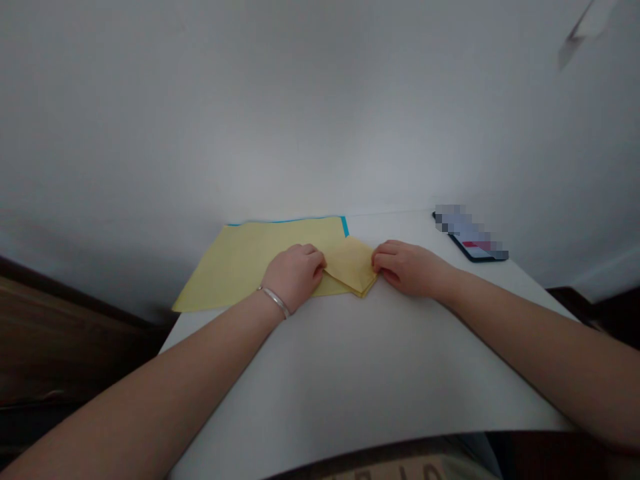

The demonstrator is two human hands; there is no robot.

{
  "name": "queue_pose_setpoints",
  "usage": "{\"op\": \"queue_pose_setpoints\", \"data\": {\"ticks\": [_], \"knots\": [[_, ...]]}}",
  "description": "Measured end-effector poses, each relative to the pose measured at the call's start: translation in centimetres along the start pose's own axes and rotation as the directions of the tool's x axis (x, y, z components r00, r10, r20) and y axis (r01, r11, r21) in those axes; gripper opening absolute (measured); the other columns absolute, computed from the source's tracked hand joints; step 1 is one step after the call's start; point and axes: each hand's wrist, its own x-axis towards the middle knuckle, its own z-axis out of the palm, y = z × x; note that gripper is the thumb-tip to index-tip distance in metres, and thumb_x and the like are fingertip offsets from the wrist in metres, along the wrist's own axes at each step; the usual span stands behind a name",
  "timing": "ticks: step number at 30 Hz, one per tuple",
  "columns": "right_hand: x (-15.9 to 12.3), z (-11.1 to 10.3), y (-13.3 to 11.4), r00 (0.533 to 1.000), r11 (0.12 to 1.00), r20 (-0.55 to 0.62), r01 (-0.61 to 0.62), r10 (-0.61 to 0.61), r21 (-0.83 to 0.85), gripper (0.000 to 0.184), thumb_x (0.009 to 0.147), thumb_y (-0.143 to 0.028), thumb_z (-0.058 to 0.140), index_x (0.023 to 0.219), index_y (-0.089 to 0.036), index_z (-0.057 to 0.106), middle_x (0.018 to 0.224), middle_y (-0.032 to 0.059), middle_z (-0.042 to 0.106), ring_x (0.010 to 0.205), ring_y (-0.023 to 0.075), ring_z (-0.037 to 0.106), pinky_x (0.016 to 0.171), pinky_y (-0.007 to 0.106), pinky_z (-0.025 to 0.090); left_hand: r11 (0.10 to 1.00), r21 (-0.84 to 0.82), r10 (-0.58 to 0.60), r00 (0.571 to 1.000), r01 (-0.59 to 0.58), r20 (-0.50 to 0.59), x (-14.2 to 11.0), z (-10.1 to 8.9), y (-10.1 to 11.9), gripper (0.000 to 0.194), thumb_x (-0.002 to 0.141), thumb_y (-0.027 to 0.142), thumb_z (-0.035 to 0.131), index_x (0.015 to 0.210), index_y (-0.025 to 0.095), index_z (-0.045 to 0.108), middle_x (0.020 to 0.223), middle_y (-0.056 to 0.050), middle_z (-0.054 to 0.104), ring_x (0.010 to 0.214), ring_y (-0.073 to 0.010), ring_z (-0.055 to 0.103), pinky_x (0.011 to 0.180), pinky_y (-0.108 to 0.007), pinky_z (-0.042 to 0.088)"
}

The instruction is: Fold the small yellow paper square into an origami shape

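Note:
A pale yellow paper sheet (245, 267) lies flat on the white table (320, 373), with a thin blue edge along its far side. Its right part is folded over into a pointed yellow flap (351, 265) with a corner toward me. My left hand (295, 277), wearing a silver bangle (275, 301), rests on the sheet and pinches the flap's left edge. My right hand (410, 269) comes in from the right, its fingertips gripping the flap's right edge.
A smartphone (473, 237) lies face up at the table's far right, its screen blurred out. A pale wall rises behind the table. A dark wooden surface (55, 333) sits below the table's left edge.

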Motion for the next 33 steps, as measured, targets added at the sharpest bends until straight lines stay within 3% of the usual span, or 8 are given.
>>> {"op": "queue_pose_setpoints", "data": {"ticks": [5,11,17,20,24,29,33], "knots": [[0.2,-0.2,-0.1,1.0,1.0,-0.016,-0.004,0.004,0.018,0.012,0.077,-0.009,0.05,0.078,-0.015,0.06,0.088,0.0096,0.061,0.086,0.0197,0.054,0.078,0.032,0.046,0.998,-0.034,0.041,0.996,-0.044,-0.085,0.0,0.8,-0.1,0.032,0.081,0.013,0.048,0.108,0.021,0.063,0.102,-0.005,0.064,0.093,-0.0208,0.057,0.084,-0.035,0.048],[0.1,0.1,0.2,0.997,0.997,-0.068,-0.02,0.025,0.072,0.012,0.075,-0.009,0.05,0.077,-0.016,0.059,0.087,0.0093,0.061,0.087,0.0194,0.054,0.078,0.032,0.046,0.954,-0.147,0.25,0.964,-0.261,-0.088,0.4,2.7,-0.6,0.041,0.086,0.009,0.039,0.123,0.021,0.055,0.129,-0.007,0.053,0.116,-0.0182,0.049,0.1,-0.034,0.039],[0.0,0.6,0.5,0.993,0.989,-0.104,-0.032,0.047,0.147,0.014,0.074,-0.009,0.05,0.08,-0.017,0.058,0.089,0.0081,0.061,0.087,0.0182,0.056,0.079,0.032,0.047,0.943,-0.184,0.283,0.959,-0.278,0.004,0.1,2.0,0.4,0.05,0.085,0.013,0.039,0.134,0.013,0.042,0.139,-0.011,0.043,0.126,-0.0185,0.041,0.108,-0.033,0.03],[0.1,0.7,0.3,0.991,0.984,-0.12,-0.031,0.053,0.175,0.019,0.072,-0.006,0.049,0.084,-0.017,0.057,0.092,0.0083,0.061,0.09,0.0186,0.056,0.081,0.033,0.047,0.956,-0.127,0.274,0.96,-0.266,0.052,-0.1,1.7,1.0,0.05,0.092,0.029,0.035,0.138,0.01,0.035,0.142,-0.014,0.037,0.13,-0.0211,0.036,0.11,-0.036,0.026],[0.1,0.5,-0.1,0.982,0.969,-0.135,-0.099,0.131,0.226,0.032,0.066,-0.002,0.046,0.093,-0.016,0.056,0.103,0.0101,0.061,0.098,0.02,0.057,0.086,0.035,0.047,0.968,-0.062,0.248,0.963,-0.243,0.102,-0.1,2.0,1.3,0.055,0.093,0.042,0.031,0.142,0.016,0.028,0.147,-0.011,0.029,0.13,-0.024,0.035,0.108,-0.041,0.024],[0.1,0.9,-0.1,0.948,0.875,-0.122,-0.215,0.294,0.434,0.04,0.071,-0.004,0.043,0.107,-0.018,0.054,0.108,0.0089,0.063,0.097,0.017,0.061,0.086,0.035,0.05,0.968,-0.075,0.248,0.958,-0.239,0.144,0.0,1.9,1.3,0.056,0.093,0.045,0.028,0.143,0.018,0.026,0.149,-0.004,0.026,0.134,-0.0258,0.026,0.11,-0.042,0.02],[0.2,1.5,0.1,0.929,0.808,-0.112,-0.242,0.353,0.538,0.039,0.074,-0.005,0.043,0.108,-0.019,0.055,0.106,0.0064,0.065,0.093,0.014,0.064,0.083,0.031,0.053,0.967,-0.105,0.251,0.947,-0.234,0.202,0.2,1.7,1.4,0.055,0.095,0.041,0.021,0.143,0.016,0.023,0.15,-0.004,0.021,0.139,-0.0211,0.017,0.112,-0.04,0.012]]}}
